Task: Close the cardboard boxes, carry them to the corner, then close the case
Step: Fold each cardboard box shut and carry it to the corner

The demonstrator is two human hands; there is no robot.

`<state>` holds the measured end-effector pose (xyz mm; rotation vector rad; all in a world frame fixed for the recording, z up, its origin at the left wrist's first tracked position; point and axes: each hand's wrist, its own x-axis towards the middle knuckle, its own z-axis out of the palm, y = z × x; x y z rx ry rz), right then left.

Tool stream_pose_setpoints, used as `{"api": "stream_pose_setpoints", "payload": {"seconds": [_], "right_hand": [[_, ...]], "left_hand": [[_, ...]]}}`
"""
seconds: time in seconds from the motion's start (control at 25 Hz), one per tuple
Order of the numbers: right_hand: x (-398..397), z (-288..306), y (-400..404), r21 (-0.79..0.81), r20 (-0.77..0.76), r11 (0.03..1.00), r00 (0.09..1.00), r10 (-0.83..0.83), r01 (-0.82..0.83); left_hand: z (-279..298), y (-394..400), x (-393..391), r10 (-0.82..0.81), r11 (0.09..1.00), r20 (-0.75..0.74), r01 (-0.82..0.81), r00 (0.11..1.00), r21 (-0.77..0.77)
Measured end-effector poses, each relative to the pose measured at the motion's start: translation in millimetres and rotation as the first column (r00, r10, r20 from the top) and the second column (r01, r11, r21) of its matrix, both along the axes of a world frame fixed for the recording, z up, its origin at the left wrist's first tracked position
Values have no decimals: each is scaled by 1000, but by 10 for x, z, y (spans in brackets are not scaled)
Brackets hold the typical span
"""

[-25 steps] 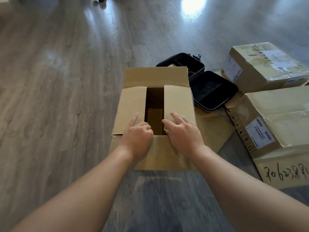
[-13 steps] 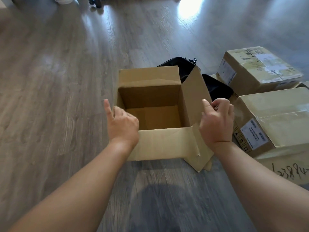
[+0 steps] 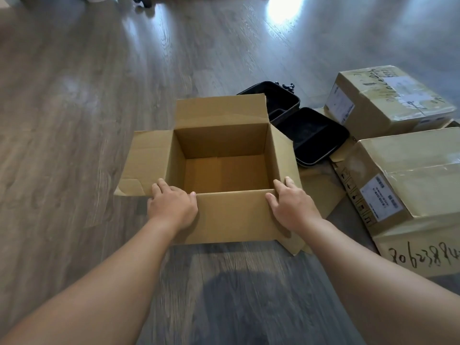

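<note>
Gripping box (image 3: 234,215) corners, both hands

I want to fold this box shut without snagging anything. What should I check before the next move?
1. Box empty inside: ok, bare bottom shows.
2. All four flaps free to fold: ok; left flap lies outward, far flap stands up, right and near flaps hang outward.
3. Left hand and right hand on the near corners: ok.
4. Fingers clear of the opening: not ok; fingertips hook over the rim.
5. Case clear of the right flap: cannot tell, it sits close behind it.
6. Case closed: not ok, it lies open.
</note>
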<state>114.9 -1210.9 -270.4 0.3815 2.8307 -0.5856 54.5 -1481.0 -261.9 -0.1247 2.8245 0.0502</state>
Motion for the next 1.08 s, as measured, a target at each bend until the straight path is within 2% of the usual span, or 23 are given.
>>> {"api": "stream_pose_setpoints", "payload": {"seconds": [0.28, 0.4, 0.52, 0.6, 0.72, 0.88, 0.96, 1.0, 1.08], "right_hand": [[-10, -57, -514, -78, -80, 985, 986, 146, -152], [-30, -80, -780, -115, -93, 948, 953, 288, -297], [-47, -99, -999, -183, -142, 864, 882, 449, -469], [-34, -139, -1042, -233, -172, 833, 864, 473, -502], [-66, -244, -853, -215, -171, 887, 910, 378, -409], [-87, -410, -382, -150, -28, 964, 976, 218, -220], [-54, -495, -118, -105, 52, 985, 989, 141, -135], [-34, -542, 31, -76, 88, 994, 992, 89, -83], [-9, -640, 291, -22, 164, 999, 986, -23, 27]], "left_hand": [[85, -451, -64, 194, 976, 36, -189, 980, -105], [124, -663, -16, 272, 954, -2, -270, 962, -129], [155, -657, 29, 185, 981, -148, -192, 972, -40], [163, -487, 69, 46, 997, -321, -23, 946, 77], [173, -89, 126, -141, 950, -462, 250, 875, 185], [74, 485, 277, -427, 834, -473, 538, 770, 122], [-25, 761, 438, -565, 761, -369, 639, 738, 113], [-81, 896, 527, -573, 768, -278, 624, 771, 146], [-231, 1085, 652, -443, 857, -92, 452, 892, 249]]}}
